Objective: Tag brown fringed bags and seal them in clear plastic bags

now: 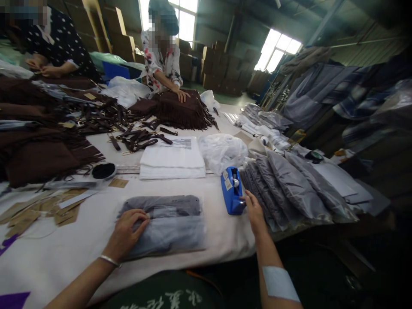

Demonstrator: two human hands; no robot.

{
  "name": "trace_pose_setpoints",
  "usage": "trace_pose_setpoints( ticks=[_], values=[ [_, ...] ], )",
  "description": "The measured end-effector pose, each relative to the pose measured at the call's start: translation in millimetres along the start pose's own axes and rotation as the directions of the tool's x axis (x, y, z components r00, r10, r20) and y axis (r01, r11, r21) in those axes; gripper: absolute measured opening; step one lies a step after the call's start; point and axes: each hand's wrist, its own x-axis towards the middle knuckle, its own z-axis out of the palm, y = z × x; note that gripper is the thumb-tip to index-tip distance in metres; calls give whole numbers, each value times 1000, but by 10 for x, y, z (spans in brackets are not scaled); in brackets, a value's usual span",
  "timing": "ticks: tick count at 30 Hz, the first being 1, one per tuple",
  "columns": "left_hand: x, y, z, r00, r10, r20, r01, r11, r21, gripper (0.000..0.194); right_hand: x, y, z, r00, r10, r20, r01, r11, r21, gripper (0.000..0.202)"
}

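Note:
A folded grey garment in a clear plastic bag [174, 234] lies flat on the table before me. My left hand [131, 229] rests on its left part, fingers bent and thumb close to the forefinger, closed on the bag's film. To the right stands a blue tape dispenser [229, 195] with a pale roll in it. At the dispenser's near, cutter end, my right hand [253, 208] has its fingertips pinched on the tape; the strip itself is hard to make out.
Bagged grey garments [289, 184] are stacked at the right. White sheets [172, 161] and crumpled plastic [222, 150] lie beyond the bag. Brown tags [69, 210], a black round dish [103, 171] and dark straps [138, 139] are at left. Two people work across the table, near brown fringed cloth [180, 111].

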Motion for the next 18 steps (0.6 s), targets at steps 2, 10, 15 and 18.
trace_pose_setpoints(
  ticks=[2,10,15,18],
  values=[
    [-6,35,-11,1000,-10,-13,9,1000,-7,20,-36,-69,36,999,-17,48,15,999,51,55],
    [-54,117,-42,992,-121,-19,120,992,-43,9,-589,268,-97,983,160,-85,-165,985,-50,73],
    [-84,113,-62,990,-142,-15,140,986,-95,7,-705,-35,0,995,57,86,-47,993,-111,78],
    [-90,93,-60,990,-140,-12,138,984,-108,7,-775,-510,440,830,-169,532,176,984,37,75]
  ],
)
